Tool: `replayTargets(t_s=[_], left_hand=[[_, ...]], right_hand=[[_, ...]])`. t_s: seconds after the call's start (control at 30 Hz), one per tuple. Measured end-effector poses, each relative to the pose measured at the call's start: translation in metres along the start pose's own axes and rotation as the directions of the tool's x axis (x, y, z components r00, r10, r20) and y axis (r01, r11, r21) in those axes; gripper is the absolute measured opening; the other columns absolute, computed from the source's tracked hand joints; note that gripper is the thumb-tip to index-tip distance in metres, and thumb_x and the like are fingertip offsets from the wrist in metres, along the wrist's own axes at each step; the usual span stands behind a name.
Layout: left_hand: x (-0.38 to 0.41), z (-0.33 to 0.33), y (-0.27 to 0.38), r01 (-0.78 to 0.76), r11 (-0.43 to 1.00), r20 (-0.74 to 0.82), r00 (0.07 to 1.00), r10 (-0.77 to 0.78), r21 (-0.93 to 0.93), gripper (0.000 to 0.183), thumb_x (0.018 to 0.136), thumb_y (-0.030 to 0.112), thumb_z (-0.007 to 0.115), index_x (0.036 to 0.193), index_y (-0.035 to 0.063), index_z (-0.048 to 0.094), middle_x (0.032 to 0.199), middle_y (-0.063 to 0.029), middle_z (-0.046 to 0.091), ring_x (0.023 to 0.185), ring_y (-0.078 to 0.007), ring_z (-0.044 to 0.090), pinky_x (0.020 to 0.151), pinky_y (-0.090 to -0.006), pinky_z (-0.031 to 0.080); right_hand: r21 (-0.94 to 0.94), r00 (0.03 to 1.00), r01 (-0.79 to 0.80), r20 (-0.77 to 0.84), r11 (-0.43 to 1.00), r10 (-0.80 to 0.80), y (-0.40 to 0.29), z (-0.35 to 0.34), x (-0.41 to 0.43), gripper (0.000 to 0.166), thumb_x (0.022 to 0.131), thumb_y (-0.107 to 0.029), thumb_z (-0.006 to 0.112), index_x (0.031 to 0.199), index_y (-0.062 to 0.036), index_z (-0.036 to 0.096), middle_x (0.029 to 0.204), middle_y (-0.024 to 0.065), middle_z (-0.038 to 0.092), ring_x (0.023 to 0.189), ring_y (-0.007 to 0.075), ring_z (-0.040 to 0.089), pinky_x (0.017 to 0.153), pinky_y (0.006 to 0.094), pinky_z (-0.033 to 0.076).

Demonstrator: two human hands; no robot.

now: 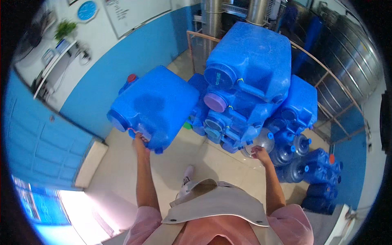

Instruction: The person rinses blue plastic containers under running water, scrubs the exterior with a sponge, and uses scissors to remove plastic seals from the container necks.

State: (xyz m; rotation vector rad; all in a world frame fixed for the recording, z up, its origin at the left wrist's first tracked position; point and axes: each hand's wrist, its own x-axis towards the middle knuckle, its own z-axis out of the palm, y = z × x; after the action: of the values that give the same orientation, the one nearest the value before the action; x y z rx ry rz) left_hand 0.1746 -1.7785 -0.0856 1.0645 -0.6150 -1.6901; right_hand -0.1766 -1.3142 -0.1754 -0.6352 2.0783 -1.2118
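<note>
My left hand [141,142] grips the handle of a large blue plastic water container [159,101], tilted on its side with its capped mouth toward the lower left. Whether anything beneath bears its weight cannot be told. To the right, similar blue containers lie stacked on their sides; the top one [254,55] has a dark blue cap, and one below it has a purple cap [215,102]. My right hand [259,153], fingers partly curled, is beside a clear round water bottle [264,139] near the lower right of the stack and appears to hold nothing.
Several round bottles [283,154] and small blue containers [321,167] stand at the right. A rusty metal railing [329,72] runs behind the stack, before a large steel tank [346,55]. A shelf [55,69] is on the left wall above a blue door [39,128]. Pale floor tiles [171,171] lie below.
</note>
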Motion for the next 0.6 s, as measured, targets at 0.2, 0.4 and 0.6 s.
replayTargets(t_s=[0.2, 0.4, 0.6], left_hand=[[0.144, 0.098, -0.083, 0.33, 0.934, 0.263, 0.922, -0.286, -0.139, 0.014, 0.071, 0.012, 0.053, 0.066, 0.0161, 0.041, 0.053, 0.0039, 0.038, 0.046, -0.0091, 0.04, 0.045, -0.0223, 0.036], [0.176, 0.165, -0.163, 0.544, 0.82, 0.237, 0.833, -0.5, -0.178, 0.015, 0.071, 0.012, 0.051, 0.064, 0.0166, 0.038, 0.056, 0.0043, 0.037, 0.05, -0.0094, 0.039, 0.047, -0.0229, 0.037], [0.175, 0.167, -0.224, 0.635, 0.758, 0.273, 0.764, -0.585, -0.152, 0.017, 0.072, 0.014, 0.054, 0.063, 0.0167, 0.039, 0.055, 0.0037, 0.039, 0.048, -0.0104, 0.039, 0.048, -0.0247, 0.04]], right_hand=[[0.441, 0.87, -0.29, -0.249, 0.849, 0.426, -0.041, 0.052, -0.018, 0.024, 0.09, -0.017, 0.045, 0.103, 0.001, 0.056, 0.089, 0.0106, 0.062, 0.071, 0.0185, 0.062, 0.062, 0.0283, 0.051], [0.497, 0.78, -0.346, -0.319, 0.796, 0.539, -0.051, 0.084, -0.054, 0.025, 0.092, -0.017, 0.041, 0.102, 0.0008, 0.056, 0.088, 0.0116, 0.062, 0.071, 0.0195, 0.063, 0.062, 0.0286, 0.052], [0.54, 0.639, -0.438, -0.375, 0.719, 0.671, -0.051, 0.113, -0.089, 0.024, 0.091, -0.014, 0.042, 0.103, 0.0001, 0.057, 0.09, 0.0123, 0.063, 0.07, 0.0183, 0.063, 0.061, 0.0282, 0.052]])
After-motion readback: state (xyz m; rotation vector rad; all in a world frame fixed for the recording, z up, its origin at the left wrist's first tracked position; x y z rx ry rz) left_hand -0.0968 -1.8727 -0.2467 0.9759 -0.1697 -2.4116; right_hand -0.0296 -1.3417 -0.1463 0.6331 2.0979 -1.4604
